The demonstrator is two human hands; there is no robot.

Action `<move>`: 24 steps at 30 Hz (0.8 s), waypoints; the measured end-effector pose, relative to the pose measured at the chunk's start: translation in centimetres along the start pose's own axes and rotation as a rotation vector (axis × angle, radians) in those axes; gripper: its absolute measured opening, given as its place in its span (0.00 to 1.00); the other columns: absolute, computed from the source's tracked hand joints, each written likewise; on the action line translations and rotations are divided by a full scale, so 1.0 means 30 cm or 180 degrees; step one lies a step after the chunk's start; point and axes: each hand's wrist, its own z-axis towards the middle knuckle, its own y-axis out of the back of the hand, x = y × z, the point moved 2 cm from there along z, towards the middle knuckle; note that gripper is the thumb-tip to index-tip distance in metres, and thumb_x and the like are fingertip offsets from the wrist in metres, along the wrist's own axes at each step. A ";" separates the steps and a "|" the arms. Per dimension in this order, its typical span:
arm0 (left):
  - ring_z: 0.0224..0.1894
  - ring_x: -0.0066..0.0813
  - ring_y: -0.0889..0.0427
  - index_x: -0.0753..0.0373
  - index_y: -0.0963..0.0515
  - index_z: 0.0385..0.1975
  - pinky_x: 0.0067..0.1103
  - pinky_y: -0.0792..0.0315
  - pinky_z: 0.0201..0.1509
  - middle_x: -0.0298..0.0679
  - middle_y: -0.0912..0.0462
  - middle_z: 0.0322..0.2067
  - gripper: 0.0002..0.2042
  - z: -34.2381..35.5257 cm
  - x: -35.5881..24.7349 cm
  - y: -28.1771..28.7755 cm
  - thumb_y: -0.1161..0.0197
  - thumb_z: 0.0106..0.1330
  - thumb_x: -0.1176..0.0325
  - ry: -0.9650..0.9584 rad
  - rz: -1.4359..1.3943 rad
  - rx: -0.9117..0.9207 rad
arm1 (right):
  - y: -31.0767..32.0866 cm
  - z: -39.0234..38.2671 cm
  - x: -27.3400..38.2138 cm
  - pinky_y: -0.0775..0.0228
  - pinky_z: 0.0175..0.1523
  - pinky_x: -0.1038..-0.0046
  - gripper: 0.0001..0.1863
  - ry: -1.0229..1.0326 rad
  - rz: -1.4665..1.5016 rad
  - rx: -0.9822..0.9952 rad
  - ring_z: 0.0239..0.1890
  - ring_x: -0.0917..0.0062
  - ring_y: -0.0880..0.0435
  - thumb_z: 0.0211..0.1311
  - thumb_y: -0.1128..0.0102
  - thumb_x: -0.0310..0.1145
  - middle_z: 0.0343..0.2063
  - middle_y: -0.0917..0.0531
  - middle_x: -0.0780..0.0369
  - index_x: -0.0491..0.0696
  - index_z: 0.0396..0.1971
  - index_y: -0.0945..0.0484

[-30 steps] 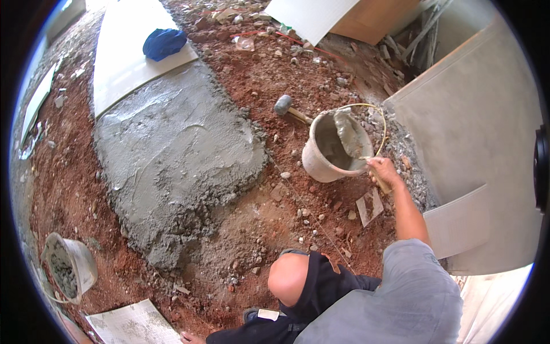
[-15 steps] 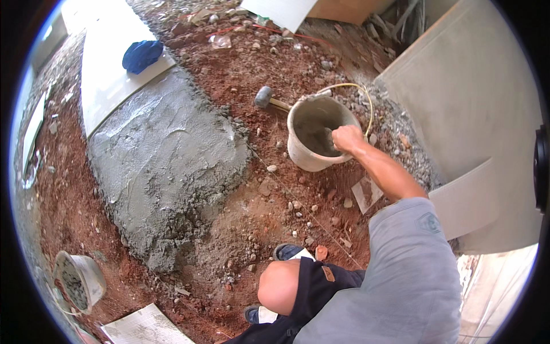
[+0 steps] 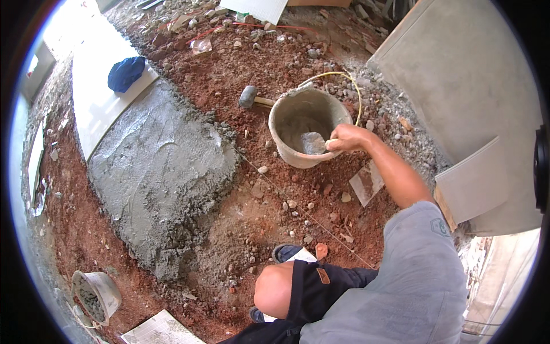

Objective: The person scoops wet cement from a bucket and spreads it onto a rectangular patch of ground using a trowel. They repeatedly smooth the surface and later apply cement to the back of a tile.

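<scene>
My right hand (image 3: 348, 138) is closed round the pale handle of a trowel (image 3: 313, 143). The trowel's grey, wet-looking blade sits inside the near right part of a mortar-stained bucket (image 3: 286, 150), just below the rim. Grey wet mix coats the bucket's inner wall and lies at its bottom. The bucket's yellowish handle (image 3: 359, 98) leans out over the far right side. To the left spreads a bed of wet grey mortar (image 3: 166, 166), smooth at its far end and rough and lumpy near me. My left hand is out of view.
A mallet (image 3: 247, 97) lies against the bucket's left side. Beyond the mortar is a large white tile (image 3: 94, 86) with a blue cloth-like bundle (image 3: 126, 74) on it. A second bucket (image 3: 106, 289) tilts at lower left. A taut string (image 3: 309, 217) crosses the red soil; large panels (image 3: 464, 86) stand at right.
My right hand has drawn the trowel up toward the bucket's near right rim, so its blade now shows. The whole view has shifted slightly.
</scene>
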 end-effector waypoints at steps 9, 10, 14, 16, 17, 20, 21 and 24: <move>0.41 0.47 0.22 0.57 0.21 0.39 0.38 0.27 0.44 0.48 0.20 0.38 0.17 -0.044 0.045 0.029 0.46 0.66 0.49 0.0224 0.0105 0.0098 | -0.049 -0.108 -0.067 0.34 0.24 0.75 0.17 -0.0065 0.1609 -0.0202 0.19 0.81 0.25 0.62 0.40 0.45 0.18 0.22 0.65 0.45 0.32 0.17; 0.41 0.47 0.22 0.57 0.21 0.39 0.38 0.27 0.44 0.48 0.20 0.39 0.17 -0.057 0.061 0.036 0.46 0.66 0.49 0.0291 0.0105 0.0104 | -0.053 -0.114 -0.064 0.34 0.24 0.75 0.17 -0.0014 0.1686 -0.0222 0.19 0.81 0.25 0.63 0.40 0.45 0.19 0.22 0.65 0.45 0.34 0.16; 0.43 0.48 0.22 0.56 0.21 0.40 0.38 0.27 0.45 0.47 0.20 0.40 0.18 -0.110 0.131 0.057 0.47 0.67 0.49 0.0514 0.0114 0.0102 | -0.054 -0.123 -0.049 0.32 0.25 0.75 0.17 -0.0281 0.1604 -0.0406 0.19 0.81 0.24 0.64 0.41 0.45 0.19 0.22 0.64 0.45 0.38 0.16; 0.44 0.48 0.22 0.56 0.21 0.41 0.39 0.27 0.46 0.47 0.20 0.41 0.18 -0.139 0.160 0.056 0.48 0.67 0.49 0.0622 0.0097 0.0107 | -0.055 -0.129 -0.040 0.31 0.25 0.75 0.17 -0.0179 0.1717 -0.0453 0.19 0.81 0.24 0.64 0.41 0.44 0.19 0.21 0.64 0.45 0.40 0.16; 0.44 0.48 0.22 0.56 0.21 0.41 0.39 0.27 0.46 0.47 0.20 0.42 0.18 -0.152 0.178 0.060 0.48 0.67 0.49 0.0672 0.0088 0.0104 | -0.060 -0.134 -0.038 0.31 0.25 0.75 0.17 -0.0218 0.1716 -0.0457 0.19 0.81 0.24 0.64 0.41 0.44 0.19 0.21 0.64 0.45 0.40 0.16; 0.45 0.49 0.22 0.55 0.22 0.42 0.39 0.27 0.47 0.47 0.20 0.43 0.18 -0.193 0.221 0.071 0.49 0.67 0.48 0.0804 0.0058 0.0094 | -0.077 -0.148 -0.054 0.31 0.24 0.75 0.17 -0.0234 0.1709 -0.0626 0.19 0.80 0.24 0.63 0.40 0.44 0.19 0.21 0.63 0.45 0.38 0.17; 0.46 0.49 0.22 0.55 0.22 0.43 0.39 0.27 0.47 0.47 0.20 0.43 0.18 -0.219 0.233 0.074 0.49 0.67 0.48 0.0852 0.0057 0.0088 | -0.083 -0.147 -0.064 0.32 0.24 0.74 0.17 -0.0136 0.1770 -0.0690 0.18 0.80 0.24 0.63 0.40 0.45 0.18 0.21 0.63 0.45 0.36 0.17; 0.47 0.50 0.22 0.55 0.22 0.44 0.40 0.27 0.48 0.46 0.21 0.44 0.19 -0.356 0.312 0.124 0.50 0.67 0.48 0.1227 0.0061 0.0079 | -0.086 -0.122 -0.099 0.31 0.30 0.75 0.17 0.0195 0.1171 -0.1194 0.23 0.81 0.25 0.64 0.42 0.43 0.23 0.21 0.65 0.42 0.32 0.19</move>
